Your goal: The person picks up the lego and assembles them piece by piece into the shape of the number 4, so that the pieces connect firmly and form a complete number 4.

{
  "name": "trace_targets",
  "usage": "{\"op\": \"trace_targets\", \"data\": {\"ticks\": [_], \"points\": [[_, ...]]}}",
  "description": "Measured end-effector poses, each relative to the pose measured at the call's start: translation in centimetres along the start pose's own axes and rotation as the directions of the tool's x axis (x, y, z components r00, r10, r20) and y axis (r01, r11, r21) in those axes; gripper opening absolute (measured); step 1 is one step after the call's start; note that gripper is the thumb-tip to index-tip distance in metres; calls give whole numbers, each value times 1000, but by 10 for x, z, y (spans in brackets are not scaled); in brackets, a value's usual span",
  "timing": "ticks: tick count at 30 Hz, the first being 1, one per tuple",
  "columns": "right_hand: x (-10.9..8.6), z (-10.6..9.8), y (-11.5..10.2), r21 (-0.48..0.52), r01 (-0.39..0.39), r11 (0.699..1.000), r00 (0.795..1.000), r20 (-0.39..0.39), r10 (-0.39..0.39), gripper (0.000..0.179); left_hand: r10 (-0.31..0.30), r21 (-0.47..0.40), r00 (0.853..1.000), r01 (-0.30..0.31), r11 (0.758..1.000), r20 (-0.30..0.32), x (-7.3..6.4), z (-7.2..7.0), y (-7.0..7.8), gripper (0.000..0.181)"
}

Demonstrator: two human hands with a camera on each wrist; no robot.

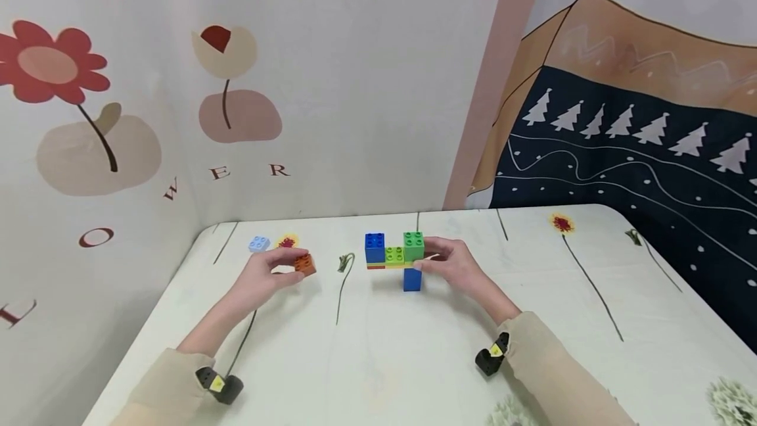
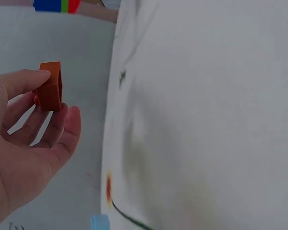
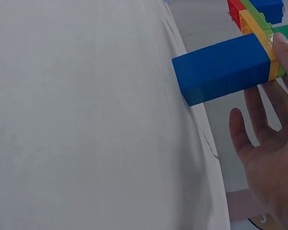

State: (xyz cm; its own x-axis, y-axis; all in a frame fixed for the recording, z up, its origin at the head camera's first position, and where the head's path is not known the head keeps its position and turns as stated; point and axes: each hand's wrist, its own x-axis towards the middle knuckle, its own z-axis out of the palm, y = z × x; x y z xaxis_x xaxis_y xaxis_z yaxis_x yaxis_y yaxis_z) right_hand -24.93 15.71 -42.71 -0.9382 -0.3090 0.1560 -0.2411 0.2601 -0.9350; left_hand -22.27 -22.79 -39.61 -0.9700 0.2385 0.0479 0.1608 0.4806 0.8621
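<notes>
My left hand (image 1: 266, 276) pinches an orange building brick (image 1: 305, 265) between thumb and fingers, above the left part of the table. In the left wrist view the orange brick (image 2: 50, 88) is held on its side, apart from other bricks. My right hand (image 1: 454, 263) grips the right end of a joined brick build at its green brick (image 1: 413, 246). Lime green (image 1: 394, 254), yellow and red layers run leftward to a raised blue brick (image 1: 375, 248). Beneath the right end, two stacked blue bricks (image 3: 221, 69) point down. Whether they touch the table cannot be told.
A light blue brick (image 1: 259, 244) lies on the table behind my left hand. The table (image 1: 378, 347) wears a white cloth printed with flowers and stems. A patterned curtain (image 1: 355, 84) stands behind it. Dark camera straps (image 1: 220, 385) sit on both wrists.
</notes>
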Motion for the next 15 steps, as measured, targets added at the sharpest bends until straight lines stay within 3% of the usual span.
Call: {"op": "trace_targets", "data": {"ticks": [8,15], "points": [[0,-1,-2,5,2,1000,1000,16,-3,48,75,-102,997,-74,992,9,9,26,36,45],[-1,1,-5,-18,-27,999,1000,11,28,48,118,-132,992,-122,984,-37,19,43,60,45]]}}
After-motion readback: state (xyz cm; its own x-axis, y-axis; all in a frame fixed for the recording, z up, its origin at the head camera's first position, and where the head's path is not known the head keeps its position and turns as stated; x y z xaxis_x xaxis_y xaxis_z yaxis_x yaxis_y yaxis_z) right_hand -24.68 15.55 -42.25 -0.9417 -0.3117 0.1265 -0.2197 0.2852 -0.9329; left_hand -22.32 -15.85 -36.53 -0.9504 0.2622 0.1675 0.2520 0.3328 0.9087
